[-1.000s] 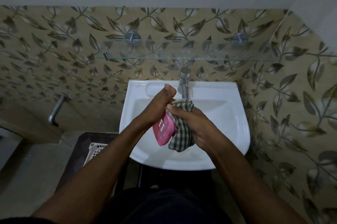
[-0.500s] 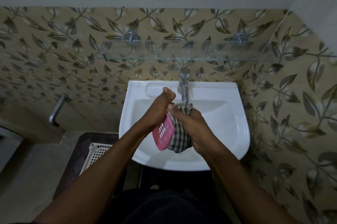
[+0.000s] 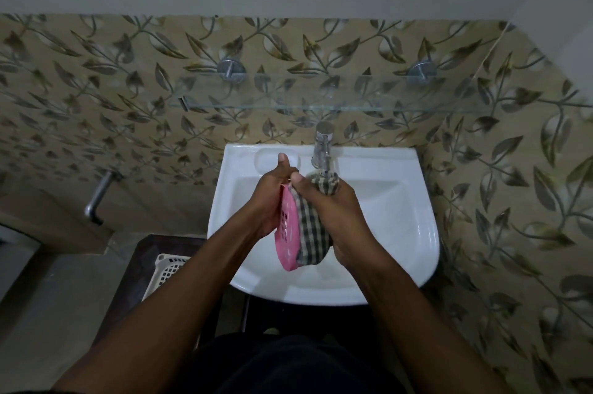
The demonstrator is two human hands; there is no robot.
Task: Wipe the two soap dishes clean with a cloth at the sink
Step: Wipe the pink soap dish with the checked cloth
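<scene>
so left hand point(image 3: 271, 201) grips the pink soap dish point(image 3: 287, 230) on edge over the sink point(image 3: 401, 217), likely exposing its face to the checked cloth point(image 3: 313, 233) the right hand point(image 3: 333, 217) grips and presses against it.

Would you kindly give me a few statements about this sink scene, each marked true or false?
1. The left hand holds a pink soap dish over the white sink. True.
2. The right hand holds a checked cloth against the dish. True.
3. The dish lies flat in the basin. False: it is held on edge above the basin.
4. A white perforated basket stands right of the sink. False: it stands to the sink's left, lower down.
5. The tap stands at the sink's back rim. True.
</scene>
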